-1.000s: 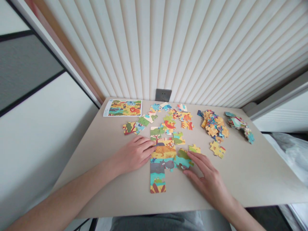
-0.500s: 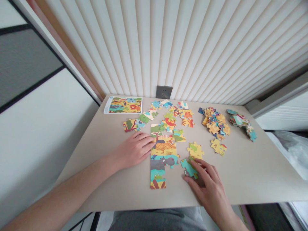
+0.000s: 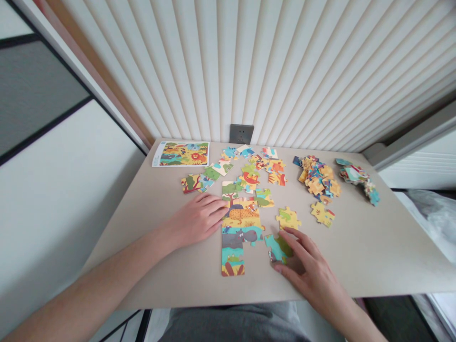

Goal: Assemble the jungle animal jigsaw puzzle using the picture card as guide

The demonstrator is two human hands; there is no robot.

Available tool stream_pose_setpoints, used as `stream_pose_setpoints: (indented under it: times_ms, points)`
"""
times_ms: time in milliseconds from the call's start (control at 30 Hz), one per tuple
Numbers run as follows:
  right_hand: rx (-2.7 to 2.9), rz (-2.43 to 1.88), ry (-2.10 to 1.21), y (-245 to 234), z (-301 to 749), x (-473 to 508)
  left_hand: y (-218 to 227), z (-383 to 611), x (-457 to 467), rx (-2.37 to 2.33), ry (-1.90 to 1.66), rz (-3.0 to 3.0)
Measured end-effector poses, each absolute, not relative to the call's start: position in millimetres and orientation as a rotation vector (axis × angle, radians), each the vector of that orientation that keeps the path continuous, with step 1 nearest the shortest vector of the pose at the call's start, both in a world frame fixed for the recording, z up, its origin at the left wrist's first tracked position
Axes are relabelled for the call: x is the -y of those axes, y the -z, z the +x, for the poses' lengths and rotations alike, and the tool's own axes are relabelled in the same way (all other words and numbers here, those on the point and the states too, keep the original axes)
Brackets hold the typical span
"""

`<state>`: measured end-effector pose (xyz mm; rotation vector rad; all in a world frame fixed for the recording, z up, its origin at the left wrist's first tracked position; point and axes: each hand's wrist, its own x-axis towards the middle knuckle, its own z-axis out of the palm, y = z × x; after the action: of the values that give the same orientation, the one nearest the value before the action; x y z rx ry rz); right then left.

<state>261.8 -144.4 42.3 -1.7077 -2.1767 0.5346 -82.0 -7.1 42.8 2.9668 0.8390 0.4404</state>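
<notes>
My left hand (image 3: 199, 219) lies flat on the table, its fingertips at the left edge of the joined jigsaw section (image 3: 233, 240). That section shows a leopard, a hippo and a crocodile. My right hand (image 3: 308, 263) has a teal and green puzzle piece (image 3: 276, 248) between thumb and fingers, low at the table just right of the joined section, with a gap between them. A yellow puzzle piece with a green patch (image 3: 288, 218) lies just beyond my right fingertips. A green tree piece (image 3: 264, 198) sits against the upper right of the joined section.
The printed reference picture (image 3: 183, 154) lies at the table's back left. Loose pieces (image 3: 272, 166) are spread behind the joined section. Two heaps, one mostly yellow (image 3: 318, 178) and one mixed (image 3: 356, 175), stand to the right, near a single yellow piece (image 3: 322, 214). A wall socket (image 3: 241, 134) is behind.
The teal and green piece, tilted in my right fingers before, now looks flatter and has turned slightly, with more of its surface showing. My left hand stays in place. The view has shifted slightly.
</notes>
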Motion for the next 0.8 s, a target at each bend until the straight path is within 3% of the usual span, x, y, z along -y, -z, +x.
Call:
stream_pose_setpoints:
  times_ms: [800]
  points:
    - [2.343, -1.588, -0.526, -56, 273, 134, -43, -82, 7, -0.842, -0.433, 2.96]
